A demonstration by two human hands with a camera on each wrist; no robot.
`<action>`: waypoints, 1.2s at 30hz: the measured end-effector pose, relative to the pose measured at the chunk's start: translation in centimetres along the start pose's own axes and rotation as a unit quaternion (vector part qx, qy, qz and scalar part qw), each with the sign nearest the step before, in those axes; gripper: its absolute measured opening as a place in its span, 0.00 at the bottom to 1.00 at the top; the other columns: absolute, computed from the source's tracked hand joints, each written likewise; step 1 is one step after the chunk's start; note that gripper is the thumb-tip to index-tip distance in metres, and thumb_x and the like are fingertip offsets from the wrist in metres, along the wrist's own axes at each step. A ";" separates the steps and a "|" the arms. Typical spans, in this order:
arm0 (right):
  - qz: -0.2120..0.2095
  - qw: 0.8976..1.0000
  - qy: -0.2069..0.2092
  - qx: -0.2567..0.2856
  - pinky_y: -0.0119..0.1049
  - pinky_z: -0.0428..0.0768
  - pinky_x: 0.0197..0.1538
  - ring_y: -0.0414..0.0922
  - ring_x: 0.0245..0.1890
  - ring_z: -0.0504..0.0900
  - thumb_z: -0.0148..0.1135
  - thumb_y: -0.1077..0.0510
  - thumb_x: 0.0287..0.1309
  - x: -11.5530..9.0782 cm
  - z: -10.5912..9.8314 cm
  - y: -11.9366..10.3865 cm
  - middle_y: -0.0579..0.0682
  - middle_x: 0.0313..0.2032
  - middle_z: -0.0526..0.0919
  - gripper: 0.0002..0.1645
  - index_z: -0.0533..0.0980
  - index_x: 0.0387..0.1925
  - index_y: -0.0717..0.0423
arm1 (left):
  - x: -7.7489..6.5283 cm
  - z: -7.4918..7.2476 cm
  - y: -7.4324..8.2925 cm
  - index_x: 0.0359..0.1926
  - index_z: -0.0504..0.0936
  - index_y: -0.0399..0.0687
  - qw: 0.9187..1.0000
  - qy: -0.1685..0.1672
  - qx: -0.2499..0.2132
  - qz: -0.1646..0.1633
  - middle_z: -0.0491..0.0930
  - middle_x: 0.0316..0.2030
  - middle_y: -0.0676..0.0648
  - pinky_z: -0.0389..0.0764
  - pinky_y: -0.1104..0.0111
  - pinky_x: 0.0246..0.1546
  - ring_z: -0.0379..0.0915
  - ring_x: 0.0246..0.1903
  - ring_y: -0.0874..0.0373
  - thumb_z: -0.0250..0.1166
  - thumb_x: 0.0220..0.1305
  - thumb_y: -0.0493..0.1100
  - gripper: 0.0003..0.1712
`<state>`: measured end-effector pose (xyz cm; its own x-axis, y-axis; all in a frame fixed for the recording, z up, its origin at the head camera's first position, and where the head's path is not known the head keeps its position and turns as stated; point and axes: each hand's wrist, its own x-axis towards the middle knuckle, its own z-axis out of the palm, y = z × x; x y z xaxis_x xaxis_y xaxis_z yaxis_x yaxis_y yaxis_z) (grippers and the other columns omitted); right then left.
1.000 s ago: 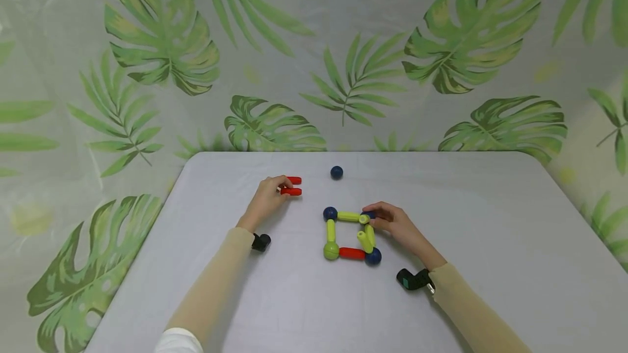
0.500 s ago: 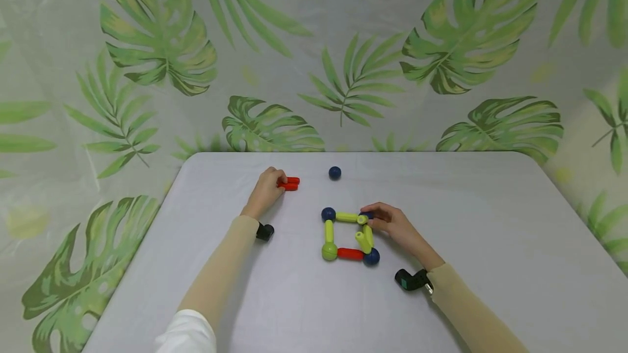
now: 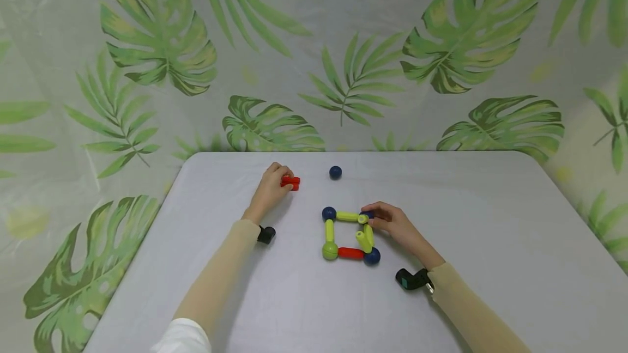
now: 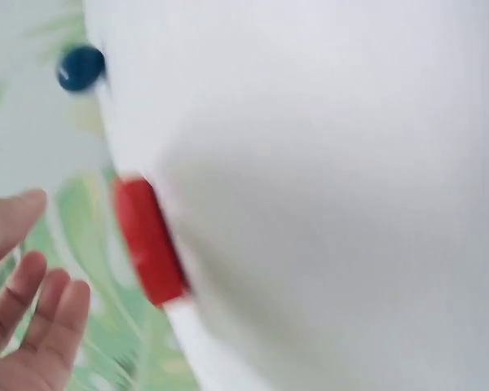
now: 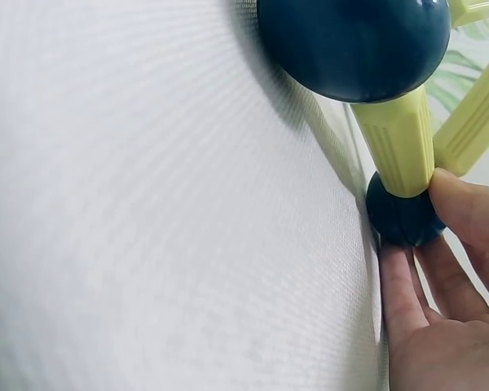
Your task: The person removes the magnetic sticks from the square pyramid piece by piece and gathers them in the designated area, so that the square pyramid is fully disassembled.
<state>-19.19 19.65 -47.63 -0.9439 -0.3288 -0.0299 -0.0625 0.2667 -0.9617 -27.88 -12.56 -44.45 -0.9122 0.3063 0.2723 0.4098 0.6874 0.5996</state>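
Your left hand (image 3: 270,188) hovers at the two red rods (image 3: 295,180), which lie side by side at the far left of the tabletop (image 3: 466,222); its thumb and fingers are apart in the left wrist view, with nothing between them, and I can't rule out a fingertip touching. For a clean pick-up, I'd lower straight over one rod, pinch its middle and leave the ends free. Past the loose navy ball (image 3: 336,172), and nearer you, sits the square frame (image 3: 351,254), built of rods and balls. At its far-right corner, your right hand (image 3: 394,226) pinches the navy corner ball (image 5: 401,218), thumb near the rod joints, fingers round its other side. Keep that hold light and steady: the yellow-green rods rising from the frame's right side could probably tip if you tug.
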 end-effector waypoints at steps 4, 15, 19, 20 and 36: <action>0.002 1.000 0.000 -0.003 0.48 0.69 0.59 0.54 0.58 0.71 0.56 0.64 0.65 -0.1 -0.1 -0.1 0.59 0.58 0.73 0.19 0.72 0.57 0.63 | -1.3 1.0 3.9 0.44 0.78 0.34 0.990 -0.053 -0.086 0.098 0.77 0.41 0.39 0.78 0.62 0.46 0.76 0.42 0.44 0.68 0.57 0.30 0.13; -0.008 1.000 -0.002 0.000 0.41 0.72 0.56 0.55 0.56 0.73 0.58 0.62 0.65 0.1 -0.2 0.3 0.60 0.55 0.75 0.18 0.73 0.55 0.63 | -3.2 6.3 10.5 0.49 0.77 0.38 0.961 -0.172 -0.166 0.140 0.75 0.45 0.45 0.77 0.75 0.43 0.75 0.42 0.57 0.66 0.61 0.38 0.16; -0.008 1.000 -0.001 0.000 0.44 0.71 0.56 0.55 0.56 0.73 0.58 0.62 0.65 0.1 -0.2 0.4 0.60 0.54 0.75 0.18 0.72 0.55 0.64 | -3.3 7.0 10.9 0.46 0.79 0.42 0.965 -0.163 -0.121 0.164 0.73 0.42 0.49 0.75 0.79 0.42 0.75 0.40 0.61 0.67 0.61 0.40 0.13; -0.006 1.000 -0.002 0.001 0.45 0.71 0.57 0.55 0.56 0.73 0.58 0.62 0.65 0.1 -0.2 0.4 0.59 0.54 0.75 0.18 0.72 0.55 0.63 | -3.3 7.0 11.0 0.45 0.79 0.43 0.966 -0.159 -0.111 0.169 0.73 0.42 0.49 0.75 0.79 0.41 0.75 0.39 0.61 0.67 0.61 0.40 0.12; 0.002 1.000 -0.003 -0.015 0.48 0.70 0.58 0.55 0.56 0.72 0.58 0.62 0.65 0.1 0.2 0.3 0.59 0.56 0.74 0.19 0.73 0.57 0.62 | -4.4 6.0 8.0 0.34 0.76 0.43 0.970 -0.088 -0.207 0.091 0.75 0.36 0.49 0.79 0.73 0.40 0.75 0.36 0.59 0.64 0.55 0.26 0.10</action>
<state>-19.21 19.57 -47.94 -0.9425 -0.3322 -0.0354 -0.0681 0.2946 -0.9532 -20.59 -4.51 -45.39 -0.7961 0.5302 0.2917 0.4976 0.2992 0.8142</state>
